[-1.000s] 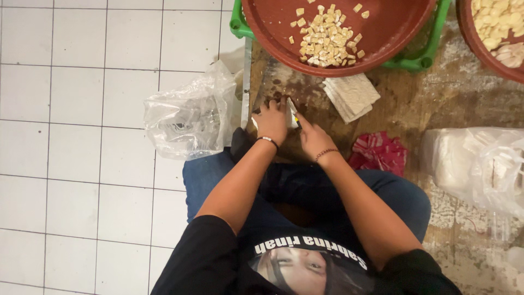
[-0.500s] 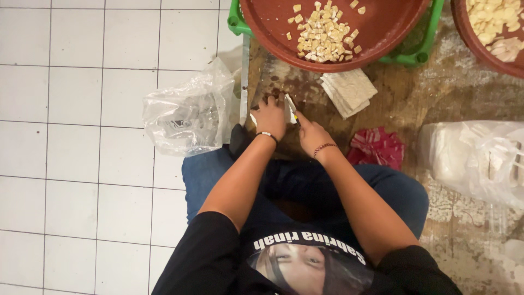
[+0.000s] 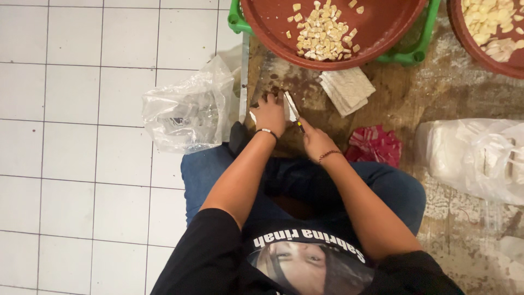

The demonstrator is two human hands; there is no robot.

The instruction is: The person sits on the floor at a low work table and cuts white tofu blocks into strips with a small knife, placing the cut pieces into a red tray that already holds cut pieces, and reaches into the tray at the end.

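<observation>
Gripping a knife (image 3: pixel 291 105), the right hand (image 3: pixel 315 140) cuts beside the left hand (image 3: pixel 271 113), pressed flat below the basin (image 3: pixel 382 33).

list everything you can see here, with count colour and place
knife: 1, pale blade, in the right hand, on the board
cutting board: 1, dark worn wood, on the floor ahead of the knees
piece being cut: 1, pale, partly hidden under the left hand
round basins: 2, red-brown, top edge
cubes: a heap, cream, in the middle basin
green crate: 1, under the middle basin
flat slabs: small stack, off-white, right of the board
clear bags: 2, left of the board and far right
red wrapper: 1, by the right knee
left hand: bracelet at the wrist, pressing the piece
right hand: bracelet at the wrist, gripping the knife
</observation>
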